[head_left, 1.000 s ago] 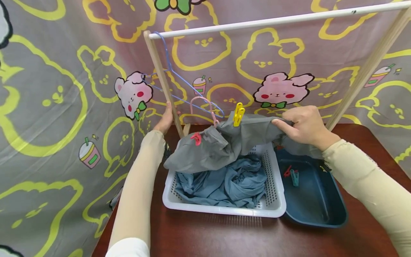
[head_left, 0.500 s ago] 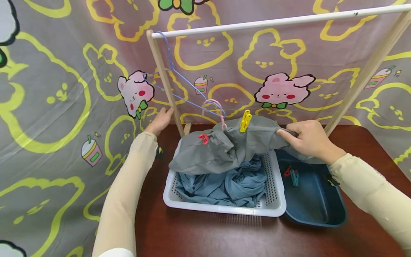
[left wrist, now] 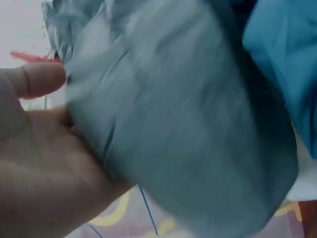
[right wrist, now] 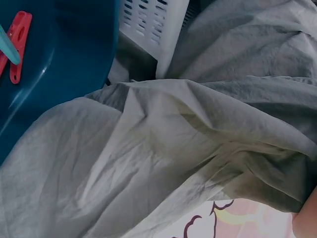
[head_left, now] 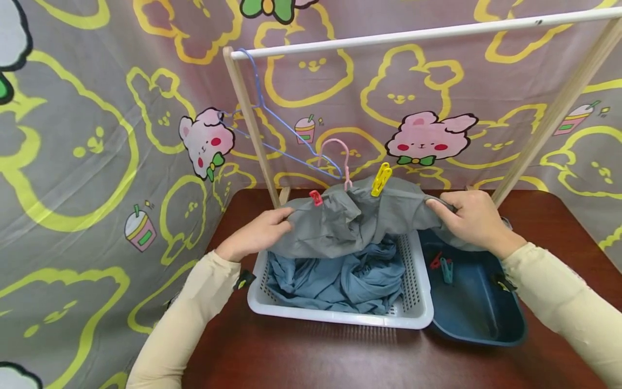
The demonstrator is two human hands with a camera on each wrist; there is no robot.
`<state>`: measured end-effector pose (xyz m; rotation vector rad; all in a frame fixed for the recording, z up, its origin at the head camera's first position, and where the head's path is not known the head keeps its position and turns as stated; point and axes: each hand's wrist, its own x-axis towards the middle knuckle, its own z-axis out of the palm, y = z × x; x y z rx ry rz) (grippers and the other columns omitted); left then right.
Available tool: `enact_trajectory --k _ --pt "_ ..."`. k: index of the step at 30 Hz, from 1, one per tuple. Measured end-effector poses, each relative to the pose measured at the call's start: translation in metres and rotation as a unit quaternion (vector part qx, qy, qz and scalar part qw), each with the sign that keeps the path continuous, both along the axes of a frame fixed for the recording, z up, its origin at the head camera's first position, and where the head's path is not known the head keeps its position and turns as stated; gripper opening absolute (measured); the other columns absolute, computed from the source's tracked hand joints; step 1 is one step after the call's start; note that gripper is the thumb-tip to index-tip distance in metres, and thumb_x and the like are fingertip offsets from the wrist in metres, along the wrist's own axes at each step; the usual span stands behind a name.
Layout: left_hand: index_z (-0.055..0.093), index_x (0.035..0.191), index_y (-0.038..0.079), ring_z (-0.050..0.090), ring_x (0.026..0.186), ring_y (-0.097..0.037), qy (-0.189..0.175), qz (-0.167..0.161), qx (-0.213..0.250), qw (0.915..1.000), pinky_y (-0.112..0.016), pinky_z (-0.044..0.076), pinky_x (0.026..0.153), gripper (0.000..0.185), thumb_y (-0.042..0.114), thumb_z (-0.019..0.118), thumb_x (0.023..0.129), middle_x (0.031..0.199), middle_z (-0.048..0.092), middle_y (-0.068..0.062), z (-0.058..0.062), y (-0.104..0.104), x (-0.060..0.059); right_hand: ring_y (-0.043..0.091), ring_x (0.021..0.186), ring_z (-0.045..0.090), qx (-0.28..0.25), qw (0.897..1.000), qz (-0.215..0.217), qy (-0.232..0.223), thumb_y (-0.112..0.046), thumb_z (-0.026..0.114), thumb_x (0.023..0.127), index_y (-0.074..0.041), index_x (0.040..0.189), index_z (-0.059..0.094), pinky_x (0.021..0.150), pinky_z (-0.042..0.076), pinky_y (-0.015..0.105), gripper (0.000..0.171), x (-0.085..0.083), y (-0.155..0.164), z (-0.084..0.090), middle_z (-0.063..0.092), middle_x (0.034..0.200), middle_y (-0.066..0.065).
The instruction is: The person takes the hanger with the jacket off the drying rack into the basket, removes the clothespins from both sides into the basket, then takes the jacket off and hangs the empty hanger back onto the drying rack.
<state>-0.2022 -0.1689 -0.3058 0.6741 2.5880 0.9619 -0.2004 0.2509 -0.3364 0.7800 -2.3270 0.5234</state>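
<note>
- Cloth first: the grey garment [head_left: 359, 221] hangs slack on a pink hanger [head_left: 340, 156] above the white basket [head_left: 413, 308], pinned by a red clip [head_left: 316, 198] and a yellow clip [head_left: 381, 179]. I judge it light, soft and floppy, prone to sagging wherever it is unsupported.
- My left hand [head_left: 257, 233] curls its fingers round the garment's left end; the left wrist view is blurred but shows the thumb [left wrist: 37, 79] against the cloth.
- My right hand [head_left: 468, 219] pinches the right shoulder of the garment, fingers folded over the fabric.
- Best holds, I reckon, are the two shoulder ends over the hanger arms, since the clips could slip if I tugged the middle.
- Edges to mind: the wooden post [head_left: 250, 129] stands just behind my left hand, the white rail [head_left: 413, 33] runs overhead with a blue hanger [head_left: 272, 127] at its left end, and another slanted post [head_left: 554, 108] is at the right.
- Open room lies along the rail to the right of the blue hanger.
- Below, blue cloth [head_left: 340, 278] fills the basket; the dark blue tray [head_left: 505, 324] touches its right side, holding loose clips [head_left: 441, 265].
</note>
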Motion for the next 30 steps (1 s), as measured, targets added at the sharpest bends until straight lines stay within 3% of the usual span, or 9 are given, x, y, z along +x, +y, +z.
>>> enact_trajectory --k 3,5,7,10,15,19,23,27,30 --pt "0.051 0.097 0.010 0.040 0.059 -0.022 0.022 0.015 0.041 0.9988 -0.034 0.036 0.059 0.017 0.025 0.045 0.101 0.069 0.039 -0.008 -0.002 0.007 0.005 0.005 0.044 0.024 -0.007 1.000 0.011 0.001 -0.023 0.068 0.087 -0.021 0.054 0.038 0.044 0.022 0.026 0.044 0.002 -0.001 -0.001 0.023 0.050 -0.013" --pt "0.047 0.085 0.011 0.036 0.053 -0.019 0.051 0.028 0.065 0.9961 -0.031 0.032 0.054 0.022 0.025 0.045 0.102 0.064 0.036 -0.005 -0.002 0.010 0.005 0.004 0.045 0.024 -0.013 1.000 0.022 -0.009 -0.023 0.067 0.088 -0.022 0.054 0.038 0.051 0.028 0.029 0.045 0.002 -0.002 -0.002 0.024 0.050 -0.014" --pt "0.041 0.077 0.010 0.030 0.049 -0.019 0.077 0.043 0.086 0.9924 -0.030 0.028 0.050 0.028 0.023 0.045 0.102 0.061 0.033 -0.004 -0.003 0.012 0.004 0.004 0.046 0.027 -0.016 0.999 0.036 -0.030 -0.022 0.065 0.090 -0.022 0.055 0.039 0.067 0.033 0.035 0.044 0.003 -0.003 -0.003 0.025 0.050 -0.014" --pt "0.046 0.077 0.011 0.030 0.049 -0.018 0.106 0.061 0.104 0.9870 -0.030 0.028 0.051 0.025 0.019 0.047 0.101 0.060 0.032 -0.003 0.001 0.013 0.005 0.004 0.048 0.031 -0.015 0.994 0.054 -0.090 -0.018 0.062 0.092 -0.023 0.058 0.041 0.074 0.031 0.037 0.040 0.005 -0.004 -0.004 0.027 0.052 -0.015" --pt "0.057 0.088 0.011 0.030 0.047 -0.020 0.133 0.070 0.111 0.9824 -0.032 0.029 0.050 0.014 0.018 0.051 0.099 0.059 0.032 -0.003 0.013 0.011 0.007 0.003 0.049 0.033 0.012 0.981 0.077 -0.176 -0.016 0.055 0.096 -0.022 0.066 0.045 0.048 0.031 0.023 0.033 0.013 -0.007 -0.003 0.028 0.057 -0.014" --pt "0.057 0.088 0.011 0.030 0.046 -0.020 0.133 0.073 0.106 0.9827 -0.032 0.030 0.050 0.014 0.019 0.053 0.098 0.059 0.032 -0.003 0.019 0.010 0.010 0.003 0.051 0.035 0.047 0.976 0.078 -0.198 -0.018 0.050 0.099 -0.021 0.069 0.046 0.050 0.033 0.023 0.030 0.015 -0.013 0.002 0.028 0.059 -0.014" --pt "0.061 0.095 0.014 0.030 0.046 -0.017 0.117 0.054 0.082 0.9882 -0.032 0.031 0.050 0.012 0.023 0.053 0.098 0.058 0.034 -0.002 0.012 0.013 0.012 0.005 0.052 0.036 0.078 0.969 0.065 -0.224 -0.022 0.048 0.100 -0.020 0.072 0.047 0.052 0.034 0.024 0.029 0.013 -0.017 0.002 0.029 0.059 -0.011" --pt "0.062 0.096 0.014 0.034 0.053 -0.015 0.130 0.020 0.068 0.9890 -0.030 0.034 0.054 0.015 0.023 0.051 0.100 0.063 0.037 0.000 0.001 0.020 0.011 0.008 0.056 0.040 0.096 0.961 0.056 -0.254 -0.022 0.048 0.100 -0.017 0.076 0.050 0.055 0.036 0.026 0.025 0.010 -0.021 0.001 0.035 0.062 -0.007" --pt "0.062 0.094 0.015 0.035 0.056 -0.015 0.146 0.016 0.069 0.9867 -0.030 0.034 0.057 0.015 0.021 0.050 0.100 0.066 0.039 -0.001 -0.003 0.024 0.010 0.011 0.064 0.048 0.107 0.956 0.042 -0.270 -0.021 0.052 0.098 -0.013 0.087 0.057 0.060 0.043 0.030 0.014 0.007 -0.027 0.002 0.048 0.070 -0.004"
